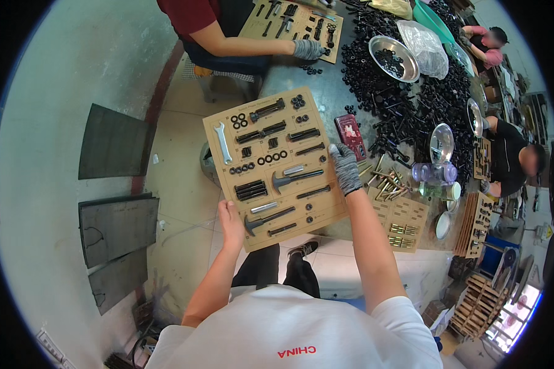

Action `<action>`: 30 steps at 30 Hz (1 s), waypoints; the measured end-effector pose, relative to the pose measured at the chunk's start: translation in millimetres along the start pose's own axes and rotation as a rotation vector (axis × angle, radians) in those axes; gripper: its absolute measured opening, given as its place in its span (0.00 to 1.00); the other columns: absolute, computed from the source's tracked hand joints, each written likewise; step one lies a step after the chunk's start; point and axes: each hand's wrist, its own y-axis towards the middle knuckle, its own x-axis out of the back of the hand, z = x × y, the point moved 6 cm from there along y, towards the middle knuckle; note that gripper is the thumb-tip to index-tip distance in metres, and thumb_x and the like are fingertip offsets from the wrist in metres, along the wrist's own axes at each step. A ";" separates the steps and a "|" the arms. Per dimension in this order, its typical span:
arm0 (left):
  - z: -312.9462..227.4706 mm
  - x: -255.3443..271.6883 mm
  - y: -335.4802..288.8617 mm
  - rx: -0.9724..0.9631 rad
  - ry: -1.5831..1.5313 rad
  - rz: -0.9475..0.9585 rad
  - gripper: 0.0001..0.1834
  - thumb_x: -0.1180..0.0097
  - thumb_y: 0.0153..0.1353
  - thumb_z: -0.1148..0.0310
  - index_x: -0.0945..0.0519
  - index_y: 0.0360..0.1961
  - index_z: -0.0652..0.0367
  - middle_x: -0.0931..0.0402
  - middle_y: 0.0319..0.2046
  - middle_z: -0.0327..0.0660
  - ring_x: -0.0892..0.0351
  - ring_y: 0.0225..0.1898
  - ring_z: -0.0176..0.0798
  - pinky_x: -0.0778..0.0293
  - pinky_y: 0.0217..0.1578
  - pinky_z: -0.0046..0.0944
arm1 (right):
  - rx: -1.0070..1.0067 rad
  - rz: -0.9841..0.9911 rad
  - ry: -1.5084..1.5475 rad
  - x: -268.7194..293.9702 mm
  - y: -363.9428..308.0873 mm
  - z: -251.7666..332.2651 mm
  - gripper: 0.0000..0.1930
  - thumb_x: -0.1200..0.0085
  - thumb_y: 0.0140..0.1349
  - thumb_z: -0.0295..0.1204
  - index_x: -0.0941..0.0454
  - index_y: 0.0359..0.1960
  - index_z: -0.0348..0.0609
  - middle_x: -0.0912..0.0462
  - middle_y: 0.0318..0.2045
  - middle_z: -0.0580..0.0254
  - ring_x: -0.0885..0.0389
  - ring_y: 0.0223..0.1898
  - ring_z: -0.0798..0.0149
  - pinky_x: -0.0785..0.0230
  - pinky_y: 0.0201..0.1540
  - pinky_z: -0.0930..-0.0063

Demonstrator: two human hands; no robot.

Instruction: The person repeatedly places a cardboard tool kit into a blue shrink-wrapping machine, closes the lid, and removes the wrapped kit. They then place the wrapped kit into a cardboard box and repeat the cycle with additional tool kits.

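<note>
A tan board (231, 184) is held up in front of me, tilted, between both hands. Black bolts (250, 190), nuts, washers and a silver wrench (223, 142) are set on it in groups. Two dark T-shaped pieces (297, 178) and two silver cylinders (263, 208) lie there too. My bare left hand (231, 226) grips the board's lower left edge, with part of its fingers hidden. My right hand (346, 169), in a grey glove, grips the right edge.
A metal table (289, 80) carries a big heap of black bolts and nuts (381, 98), a steel bowl (393, 58) and a red phone (349, 135). Another board (381, 215) holds brass-coloured bolts. A co-worker's gloved hand (308, 50) touches a similar board. Dark panels (117, 229) lean by the left wall.
</note>
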 end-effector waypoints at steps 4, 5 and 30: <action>-14.4 3.2 -4.0 -0.035 0.020 -0.003 0.17 0.62 0.80 0.61 0.31 0.52 0.67 0.28 0.46 0.49 0.30 0.49 0.42 0.34 0.56 0.43 | -0.056 -0.033 0.001 1.3 -8.3 -3.2 0.13 0.41 0.71 0.35 0.16 0.44 0.35 0.15 0.36 0.66 0.26 0.37 0.72 0.28 0.44 0.72; -18.9 4.9 -4.2 -0.041 0.058 -0.001 0.17 0.62 0.80 0.61 0.31 0.52 0.67 0.28 0.45 0.49 0.30 0.49 0.42 0.34 0.56 0.42 | -0.010 -0.028 0.028 2.1 -11.3 -0.5 0.13 0.41 0.71 0.35 0.16 0.44 0.35 0.15 0.36 0.66 0.26 0.37 0.72 0.28 0.44 0.72; -121.9 -177.5 -172.2 -0.447 0.321 0.887 0.14 0.57 0.79 0.62 0.27 0.49 0.63 0.25 0.40 0.40 0.30 0.44 0.33 0.31 0.51 0.36 | -0.092 -0.939 0.588 272.4 -386.9 -79.0 0.12 0.42 0.74 0.36 0.17 0.41 0.37 0.18 0.33 0.69 0.27 0.33 0.75 0.28 0.38 0.75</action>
